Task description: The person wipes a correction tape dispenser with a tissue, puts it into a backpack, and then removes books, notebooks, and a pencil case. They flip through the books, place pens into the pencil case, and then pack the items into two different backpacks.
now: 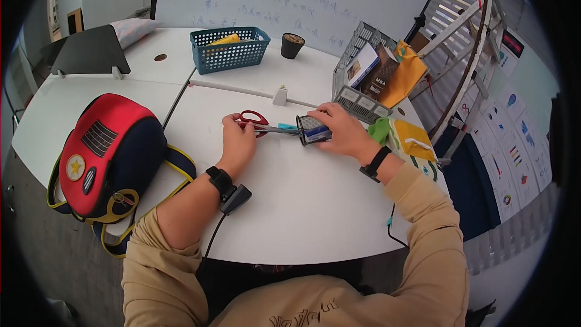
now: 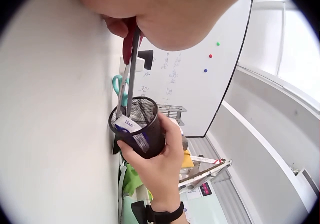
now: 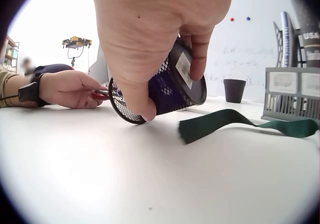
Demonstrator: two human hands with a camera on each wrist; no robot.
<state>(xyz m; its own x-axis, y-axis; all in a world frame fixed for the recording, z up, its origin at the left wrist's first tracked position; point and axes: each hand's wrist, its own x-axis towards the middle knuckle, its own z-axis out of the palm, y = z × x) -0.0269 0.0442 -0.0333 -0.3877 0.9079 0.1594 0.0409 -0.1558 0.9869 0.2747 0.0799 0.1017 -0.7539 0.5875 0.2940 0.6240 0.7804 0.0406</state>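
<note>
My left hand [image 1: 239, 144] holds a pair of scissors by their red handles [image 1: 255, 117]. The blades point right and reach into the mouth of a black mesh pen holder [image 2: 156, 143]. Lying tipped on its side, mouth to the left, the holder is gripped by my right hand [image 1: 342, 132], fingers and thumb around its wall. A small white and blue packet [image 2: 128, 124] sits inside it, printed side showing at the rim. Turquoise scissor handles [image 2: 120, 87] appear beside the mouth in the left wrist view.
A red and navy backpack [image 1: 115, 151] lies at the left. Behind stand a teal basket [image 1: 230, 57], a dark pot [image 1: 291, 47] and a grey crate [image 1: 357, 100] with books. A dark green ribbon [image 3: 215, 122] and a yellow-and-white bag [image 1: 411, 139] are at the right.
</note>
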